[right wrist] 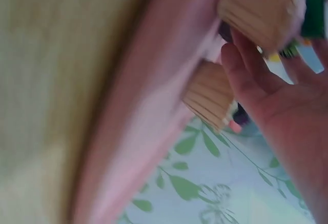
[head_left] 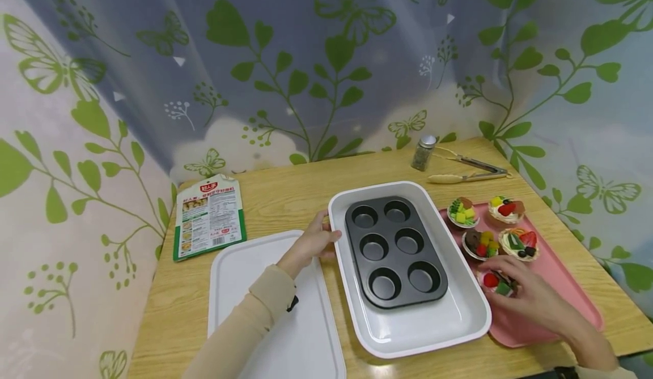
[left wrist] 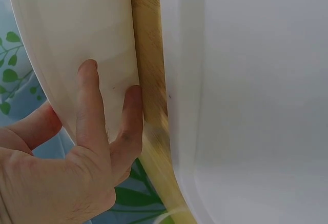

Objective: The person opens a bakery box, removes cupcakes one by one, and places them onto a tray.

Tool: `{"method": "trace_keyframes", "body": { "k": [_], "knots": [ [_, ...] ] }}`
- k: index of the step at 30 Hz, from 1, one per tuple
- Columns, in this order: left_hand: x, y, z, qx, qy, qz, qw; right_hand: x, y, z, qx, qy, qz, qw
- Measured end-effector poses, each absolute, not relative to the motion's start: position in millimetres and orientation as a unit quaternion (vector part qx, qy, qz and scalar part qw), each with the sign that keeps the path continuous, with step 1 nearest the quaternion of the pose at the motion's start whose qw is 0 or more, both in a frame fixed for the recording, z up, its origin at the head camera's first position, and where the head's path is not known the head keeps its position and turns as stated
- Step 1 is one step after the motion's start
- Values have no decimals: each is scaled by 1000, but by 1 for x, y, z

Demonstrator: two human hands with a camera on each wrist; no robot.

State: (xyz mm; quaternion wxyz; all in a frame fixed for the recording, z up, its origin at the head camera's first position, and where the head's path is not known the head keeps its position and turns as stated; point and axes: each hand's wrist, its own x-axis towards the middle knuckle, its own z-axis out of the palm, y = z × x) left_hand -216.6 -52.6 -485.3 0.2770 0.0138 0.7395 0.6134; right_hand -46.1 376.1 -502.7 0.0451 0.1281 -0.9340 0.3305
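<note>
A deep white tray [head_left: 433,323] stands on the table with a dark muffin pan [head_left: 391,245] inside it; the pan's cups hold nothing. My left hand [head_left: 308,246] grips the tray's left rim, thumb over the edge and fingers along the outer wall [left wrist: 110,24]. On the right, my right hand [head_left: 535,297] holds a cupcake [head_left: 502,287] with a red berry and a green piece on top, by its side. In the right wrist view that cupcake [right wrist: 261,11] is at the upper right, partly cut off. Several other fruit-topped cupcakes [head_left: 517,243] sit on the pink tray [head_left: 566,294].
Left of the deep tray lies a flat white tray or lid [head_left: 285,333]. Behind it is a green-and-white printed packet [head_left: 209,220]. A glass shaker [head_left: 423,155] and tongs [head_left: 476,166] are at the back right. Patterned curtain [head_left: 301,73] surrounds the table's far sides.
</note>
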Motion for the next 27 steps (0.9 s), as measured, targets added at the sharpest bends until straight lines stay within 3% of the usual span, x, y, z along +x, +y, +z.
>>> {"method": "trace_keyframes", "body": {
  "k": [6,16,22,27],
  "knots": [
    [-215,-55,-485,11,740,614,274,-60,387,-462,103,-952,281,57],
    [-212,-62,-484,-3,750,610,256,-141,359,-369,176,-949,212,155],
    [-211,-60,-490,-1,753,606,257,-181,330,-338,196,-951,227,80],
    [-209,-55,-494,2,752,605,261,-212,311,-338,206,-949,237,21]
  ]
}}
